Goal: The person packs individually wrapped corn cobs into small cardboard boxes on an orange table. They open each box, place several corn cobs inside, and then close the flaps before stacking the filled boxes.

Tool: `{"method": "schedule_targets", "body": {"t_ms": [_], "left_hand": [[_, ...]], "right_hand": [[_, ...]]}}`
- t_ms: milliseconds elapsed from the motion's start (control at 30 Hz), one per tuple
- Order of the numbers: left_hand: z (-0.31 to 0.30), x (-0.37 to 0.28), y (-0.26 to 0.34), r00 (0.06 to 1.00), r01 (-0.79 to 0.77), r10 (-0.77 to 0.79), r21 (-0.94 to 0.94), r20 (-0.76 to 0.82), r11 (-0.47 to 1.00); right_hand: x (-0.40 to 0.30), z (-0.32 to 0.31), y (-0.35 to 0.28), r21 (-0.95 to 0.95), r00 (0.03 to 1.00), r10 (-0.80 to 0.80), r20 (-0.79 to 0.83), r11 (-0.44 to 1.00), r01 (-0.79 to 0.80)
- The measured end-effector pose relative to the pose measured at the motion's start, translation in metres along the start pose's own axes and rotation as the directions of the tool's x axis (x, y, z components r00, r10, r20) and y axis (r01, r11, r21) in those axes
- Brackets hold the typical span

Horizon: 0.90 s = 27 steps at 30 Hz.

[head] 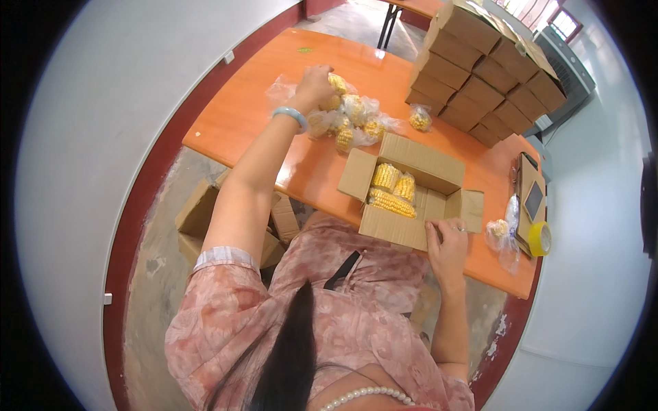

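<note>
My left hand (pixel 314 86) reaches over a pile of corn cob pieces in clear plastic bags (pixel 354 110). Its fingertips are at a bagged corn piece (pixel 336 83) on the far side of the pile; whether they grip it is hidden. In front of me stands an open cardboard box (pixel 395 228), its flaps folded outward. Inside, several bagged corn cobs (pixel 391 203) lie at the left end, with bare cardboard showing at the right. My right hand (pixel 448 241) pinches the near flap of the box at its right corner.
Stacked cardboard boxes (pixel 473 77) rise at the table's far right. One bagged corn piece (pixel 420 119) lies apart near them. On the right are yellow tape (pixel 540 239), a clipboard (pixel 524 205) and another bagged piece (pixel 497 228). An open carton (pixel 198 216) sits below the orange table (pixel 241 113).
</note>
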<state>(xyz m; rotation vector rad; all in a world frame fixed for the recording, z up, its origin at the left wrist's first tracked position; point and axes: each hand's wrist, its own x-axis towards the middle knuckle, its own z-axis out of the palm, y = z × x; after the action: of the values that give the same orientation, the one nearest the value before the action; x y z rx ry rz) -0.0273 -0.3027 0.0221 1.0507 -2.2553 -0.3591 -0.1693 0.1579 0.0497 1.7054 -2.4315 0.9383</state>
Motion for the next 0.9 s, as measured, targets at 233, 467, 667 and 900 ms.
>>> {"method": "schedule_targets", "body": {"t_ms": [233, 467, 667, 900], "left_hand": [[0.009, -0.005, 0.02, 0.962, -0.215, 0.211, 0.006, 0.174, 0.977], [0.024, -0.013, 0.035, 0.934, -0.293, 0.281, 0.026, 0.222, 0.956], [0.01, -0.041, 0.057, 0.84, -0.437, 0.396, 0.03, 0.37, 0.899], [0.007, -0.028, 0.022, 0.97, -0.142, 0.206, -0.389, 0.129, 0.91]], "right_hand": [[-0.024, -0.002, 0.027, -0.031, 0.997, 0.03, -0.072, 0.999, -0.033], [-0.019, 0.008, 0.026, -0.078, 0.99, -0.057, -0.126, 0.996, 0.047], [-0.015, 0.011, 0.022, -0.088, 0.984, -0.074, -0.164, 0.994, 0.06], [-0.013, 0.023, 0.019, -0.089, 0.991, -0.031, -0.132, 0.996, 0.019]]}}
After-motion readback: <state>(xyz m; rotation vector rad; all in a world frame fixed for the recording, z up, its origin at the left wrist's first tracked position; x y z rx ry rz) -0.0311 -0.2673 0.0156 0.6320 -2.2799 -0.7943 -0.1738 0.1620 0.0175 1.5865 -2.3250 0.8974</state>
